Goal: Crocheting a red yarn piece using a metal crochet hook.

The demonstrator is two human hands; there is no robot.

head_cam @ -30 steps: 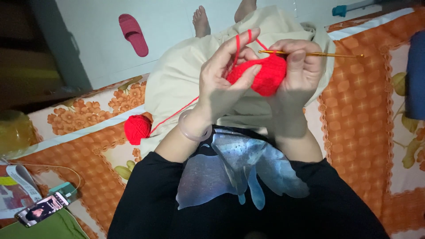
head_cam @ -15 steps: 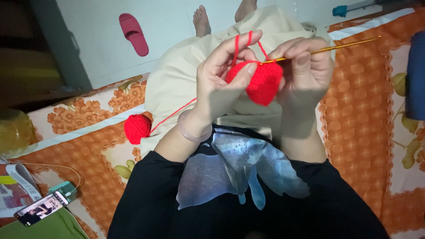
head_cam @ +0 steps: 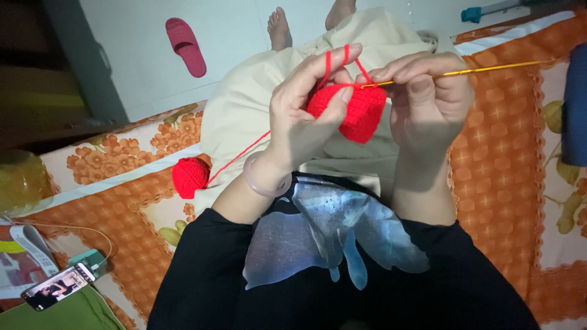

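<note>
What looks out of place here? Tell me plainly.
Only a single pink slipper lying alone on the white floor, no mate in view. The left hand, right hand, red crochet piece and yarn ball look orderly.

Dim overall, low-light grain in the dark areas. Brightest zone sits at 12 o'clock: white floor (head_cam: 244,36) and cream trousers (head_cam: 257,116). Hands evenly lit, left hand (head_cam: 306,116) and right hand (head_cam: 428,104) sharp, no motion blur. Red crochet piece (head_cam: 354,110) oversaturated, stitch detail partly lost. Black top (head_cam: 330,293) at 6 o'clock crushed to near black. Corner at 9 to 10 o'clock falls into deep shadow. Phone screen (head_cam: 58,286) at 8 o'clock glows. Mild wide-angle stretch at edges.
</note>
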